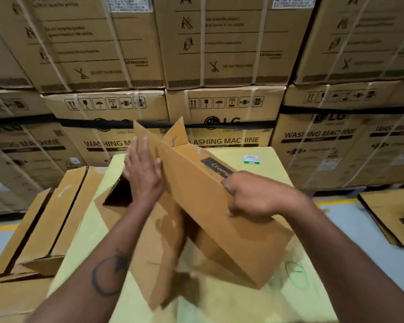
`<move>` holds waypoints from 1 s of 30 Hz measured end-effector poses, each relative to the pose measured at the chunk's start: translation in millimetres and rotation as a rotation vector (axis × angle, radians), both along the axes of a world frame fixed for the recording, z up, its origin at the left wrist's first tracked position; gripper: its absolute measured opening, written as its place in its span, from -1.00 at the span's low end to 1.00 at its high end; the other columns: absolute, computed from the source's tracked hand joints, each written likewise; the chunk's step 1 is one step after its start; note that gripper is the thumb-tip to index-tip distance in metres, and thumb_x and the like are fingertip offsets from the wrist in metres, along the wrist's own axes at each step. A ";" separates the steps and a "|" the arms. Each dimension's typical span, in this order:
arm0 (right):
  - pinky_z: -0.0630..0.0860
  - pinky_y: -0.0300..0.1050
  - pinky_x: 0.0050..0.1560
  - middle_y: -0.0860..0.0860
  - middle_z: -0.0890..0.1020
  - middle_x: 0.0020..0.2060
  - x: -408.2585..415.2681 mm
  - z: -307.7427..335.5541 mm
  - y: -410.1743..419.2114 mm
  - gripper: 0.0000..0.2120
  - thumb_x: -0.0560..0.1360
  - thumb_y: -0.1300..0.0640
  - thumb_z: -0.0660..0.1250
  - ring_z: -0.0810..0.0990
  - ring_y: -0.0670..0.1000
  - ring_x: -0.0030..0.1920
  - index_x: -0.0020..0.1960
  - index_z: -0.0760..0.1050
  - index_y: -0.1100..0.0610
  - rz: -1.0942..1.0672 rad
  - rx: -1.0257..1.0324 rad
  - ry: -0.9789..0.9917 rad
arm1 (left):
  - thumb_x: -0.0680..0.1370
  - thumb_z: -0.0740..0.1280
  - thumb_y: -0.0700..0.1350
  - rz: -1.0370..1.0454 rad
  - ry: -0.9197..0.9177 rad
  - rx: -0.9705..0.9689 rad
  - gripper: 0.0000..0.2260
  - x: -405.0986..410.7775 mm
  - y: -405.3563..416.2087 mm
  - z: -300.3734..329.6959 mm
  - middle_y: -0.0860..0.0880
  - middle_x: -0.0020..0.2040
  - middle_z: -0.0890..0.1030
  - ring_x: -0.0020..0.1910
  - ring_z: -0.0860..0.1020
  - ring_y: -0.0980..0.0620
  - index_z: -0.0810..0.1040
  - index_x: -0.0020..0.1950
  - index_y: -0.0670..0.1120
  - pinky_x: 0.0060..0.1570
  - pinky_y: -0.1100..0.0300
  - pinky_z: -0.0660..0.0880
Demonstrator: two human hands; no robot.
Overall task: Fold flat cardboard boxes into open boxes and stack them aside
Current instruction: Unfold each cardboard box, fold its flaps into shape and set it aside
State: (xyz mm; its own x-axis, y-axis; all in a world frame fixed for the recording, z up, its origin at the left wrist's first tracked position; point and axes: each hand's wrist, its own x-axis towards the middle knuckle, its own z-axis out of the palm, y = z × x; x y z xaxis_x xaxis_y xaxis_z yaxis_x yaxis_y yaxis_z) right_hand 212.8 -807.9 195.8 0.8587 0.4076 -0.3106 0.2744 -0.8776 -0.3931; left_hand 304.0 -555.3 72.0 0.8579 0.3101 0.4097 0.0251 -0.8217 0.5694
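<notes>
The half-formed cardboard box (219, 206) sits tilted on the yellow counter (266, 152), its long axis running from near the person's body away toward the stacked washing-machine cartons (219, 66), with one end flap (175, 134) sticking up at the far end. The left hand (145, 173) lies flat, fingers spread and straight, pressing against the box's left panel near the far end. The right hand (250, 197) has its fingers curled over the top ridge, gripping the box just beside the dark printed label (216, 167) (only part of the lettering is readable). So the ridge runs between the two hands, left hand farther out, right hand nearer the middle; I judge the next push will square the walls open. Already-folded boxes (44, 227) lie stacked just left of the counter, and flat blanks (392, 217) rest on the floor well off to the right.
</notes>
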 end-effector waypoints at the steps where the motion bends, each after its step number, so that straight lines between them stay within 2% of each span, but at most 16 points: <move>1: 0.65 0.11 -0.04 0.04 0.64 -0.08 -2.2 -1.1 5.8 -0.85 0.47 0.15 0.44 0.64 0.05 -0.10 0.03 0.60 0.11 -0.031 0.024 -0.012 | 0.69 0.25 -0.05 0.068 0.034 -0.193 -0.42 -11.6 -14.4 -6.9 -0.06 0.67 0.13 0.63 0.10 -0.14 0.11 0.67 0.04 0.53 -0.17 0.10; 3: 0.65 0.07 -0.05 0.03 0.62 -0.09 -7.6 -3.1 17.0 -0.85 0.51 0.22 0.36 0.62 0.04 -0.10 0.06 0.60 0.10 -0.094 0.047 -0.063 | 0.73 0.15 -0.04 0.057 0.077 -0.473 -0.49 -30.2 -33.3 -38.0 -0.11 0.65 0.18 0.61 0.17 -0.15 0.11 0.67 -0.03 0.55 -0.11 0.15; 5: 0.66 0.07 -0.07 0.03 0.61 -0.12 -17.8 -1.1 28.9 -0.82 0.53 0.25 0.28 0.62 0.07 -0.11 0.06 0.60 0.11 -0.134 0.042 -0.113 | 0.73 0.12 0.11 -0.063 0.130 -0.707 -0.51 -45.6 -39.3 -63.2 -0.01 0.65 0.21 0.58 0.25 -0.08 0.13 0.67 0.13 0.53 -0.16 0.25; 7: 0.64 0.06 -0.07 0.08 0.62 -0.10 -32.4 6.2 40.7 -0.84 0.54 0.23 0.27 0.62 0.13 -0.08 0.04 0.61 0.14 -0.125 0.035 -0.147 | 0.68 0.10 0.30 -0.155 0.240 -1.140 -0.53 -59.5 -49.6 -63.1 0.04 0.55 0.41 0.42 0.45 -0.05 0.30 0.57 0.22 0.28 -0.16 0.49; 9: 0.54 -0.02 -0.21 0.08 0.60 -0.17 -50.3 14.6 50.5 -0.91 0.55 0.21 0.28 0.59 0.13 -0.14 -0.06 0.56 0.11 -0.097 0.006 -0.149 | 0.66 0.06 0.34 -0.248 0.347 -1.535 -0.48 -70.7 -66.1 -50.6 -0.05 0.34 0.64 0.22 0.61 -0.07 0.51 0.42 0.08 0.07 -0.01 0.61; 11: 0.38 -0.09 -0.37 0.03 0.54 -0.26 -65.2 22.2 55.3 -0.85 0.55 0.21 0.27 0.51 0.05 -0.27 -0.20 0.46 0.09 -0.091 -0.021 -0.136 | 0.64 0.11 0.36 -0.309 0.428 -1.727 -0.40 -78.3 -81.6 -44.5 -0.13 0.33 0.64 0.31 0.60 -0.14 0.54 0.43 -0.02 0.30 -0.06 0.55; 13: 0.32 -0.11 -0.40 0.03 0.51 -0.27 -71.5 28.9 54.7 -0.79 0.56 0.21 0.26 0.48 0.03 -0.28 -0.26 0.40 0.07 -0.121 -0.053 -0.094 | 0.65 0.09 0.36 -0.335 0.497 -1.733 -0.36 -82.0 -84.3 -42.2 -0.17 0.39 0.60 0.40 0.54 -0.17 0.51 0.49 -0.06 0.37 -0.12 0.50; 16: 0.40 -0.10 -0.38 0.07 0.55 -0.22 -74.1 27.4 56.4 -0.82 0.55 0.23 0.26 0.53 0.08 -0.24 -0.23 0.44 0.12 -0.193 -0.068 0.007 | 0.66 -0.06 0.39 -0.512 0.689 -1.588 -0.29 -87.1 -72.9 -41.9 -0.16 0.35 0.63 0.33 0.60 -0.14 0.45 0.54 -0.06 0.03 0.00 0.66; 18: 0.39 -0.12 -0.40 0.05 0.57 -0.26 -78.4 12.2 69.6 -0.79 0.55 0.21 0.31 0.54 0.05 -0.28 -0.26 0.45 0.11 -0.259 -0.002 0.081 | 0.66 -0.14 0.38 -0.571 0.837 -1.449 -0.29 -97.0 -61.7 -45.9 -0.17 0.10 0.72 0.02 0.73 -0.09 0.50 0.46 -0.06 -0.22 0.11 0.67; 20: 0.35 -0.13 -0.41 0.02 0.57 -0.28 -80.9 -15.1 88.7 -0.79 0.56 0.18 0.29 0.53 0.02 -0.30 -0.25 0.45 0.08 -0.318 0.051 0.133 | 0.65 -0.19 0.36 -0.562 0.969 -1.285 -0.28 -106.3 -42.5 -54.7 -0.16 -0.28 0.67 -0.40 0.67 -0.03 0.57 0.24 -0.10 -0.48 0.17 0.59; 21: 0.37 -0.12 -0.38 0.01 0.57 -0.27 -79.1 -31.6 98.5 -0.83 0.58 0.17 0.26 0.54 0.03 -0.29 -0.20 0.48 0.08 -0.343 0.074 0.141 | 0.64 -0.22 0.37 -0.564 1.054 -1.193 -0.25 -109.0 -30.6 -62.3 -0.17 -0.34 0.65 -0.44 0.65 -0.05 0.58 0.18 -0.11 -0.46 0.13 0.61; 23: 0.46 -0.08 -0.22 0.05 0.63 -0.13 -72.1 -66.3 117.1 -0.84 0.60 0.13 0.22 0.62 0.12 -0.12 0.07 0.57 0.09 -0.385 0.095 0.140 | 0.60 -0.24 0.42 -0.568 1.172 -1.040 -0.20 -114.0 -9.0 -75.3 -0.21 -0.28 0.68 -0.32 0.69 -0.11 0.58 0.16 -0.12 -0.29 0.02 0.67; 25: 0.49 -0.01 -0.04 0.14 0.65 0.13 -64.4 -96.9 134.0 -0.67 0.62 0.11 0.19 0.62 0.23 0.12 0.36 0.46 0.09 -0.378 0.093 0.119 | 0.58 -0.17 0.45 -0.503 1.196 -1.002 -0.19 -119.0 6.5 -84.2 -0.24 -0.21 0.69 -0.22 0.69 -0.17 0.60 0.17 -0.14 -0.19 -0.02 0.67; 26: 0.48 0.01 -0.01 0.16 0.64 0.20 -62.0 -110.5 142.0 -0.63 0.62 0.10 0.16 0.61 0.25 0.17 0.42 0.40 0.09 -0.366 0.091 0.105 | 0.57 -0.13 0.47 -0.476 1.164 -1.010 -0.20 -120.8 11.2 -88.6 -0.26 -0.15 0.68 -0.16 0.67 -0.20 0.61 0.18 -0.13 -0.12 -0.06 0.64; 28: 0.46 0.00 -0.04 0.15 0.65 0.17 -54.9 -133.7 154.5 -0.67 0.63 0.09 0.14 0.63 0.24 0.13 0.36 0.42 0.07 -0.379 0.094 0.081 | 0.53 -0.04 0.51 -0.424 1.109 -1.032 -0.23 -121.4 16.5 -93.0 -0.30 -0.01 0.67 -0.06 0.63 -0.22 0.62 0.24 -0.05 -0.06 -0.11 0.61; 30: 0.43 -0.03 -0.11 0.09 0.67 0.04 -43.8 -157.1 156.3 -0.79 0.64 -0.03 0.18 0.63 0.19 0.01 0.10 0.53 0.04 -0.443 0.116 0.077 | 0.45 0.00 0.60 -0.391 1.094 -1.043 -0.14 -119.6 20.0 -97.7 -0.28 0.12 0.67 -0.01 0.64 -0.22 0.58 0.36 -0.03 -0.03 -0.13 0.60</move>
State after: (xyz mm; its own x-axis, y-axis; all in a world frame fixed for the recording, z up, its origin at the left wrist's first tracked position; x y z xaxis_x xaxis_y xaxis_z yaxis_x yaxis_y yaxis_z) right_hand 168.9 -651.6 38.7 0.9340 0.0426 -0.3546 -0.1509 -0.8529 -0.4997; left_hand 184.5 -535.2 -25.8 0.6759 -0.2563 -0.6910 0.6802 -0.1440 0.7188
